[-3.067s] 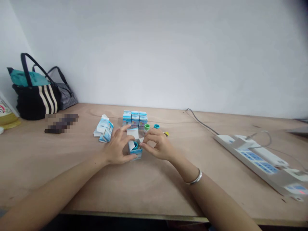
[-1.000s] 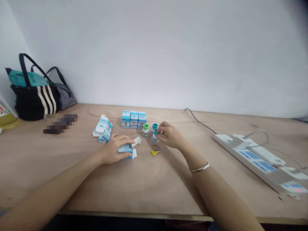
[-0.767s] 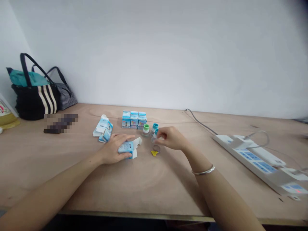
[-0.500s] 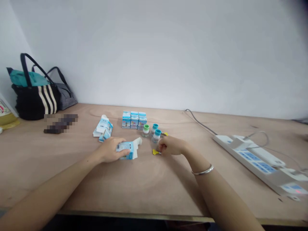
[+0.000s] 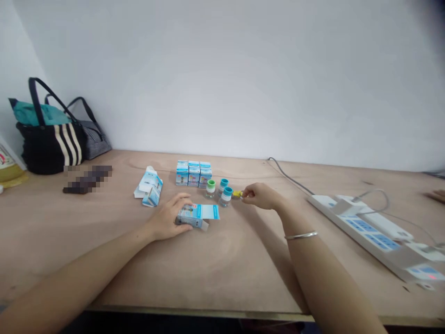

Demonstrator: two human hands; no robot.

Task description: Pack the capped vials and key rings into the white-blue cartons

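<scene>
1. Right hand (image 5: 259,195) has moved up beside blue-capped jar (image 5: 225,197), fingers pinching yellow tag (image 5: 237,194) — a bump could topple the jar.
2. Left hand (image 5: 168,218) grasps open carton (image 5: 189,214) lying front-left of jar — squeezing could crumple it.

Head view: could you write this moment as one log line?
left hand: holding opened box | right hand: fingertips at yellow tag | nearby: three small jars

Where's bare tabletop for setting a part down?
Bare: between right forearm and power strip; also between open box and table's near edge. Crowded: middle, where left hand, right hand, jars, yellow tag and small boxes cluster.
</scene>
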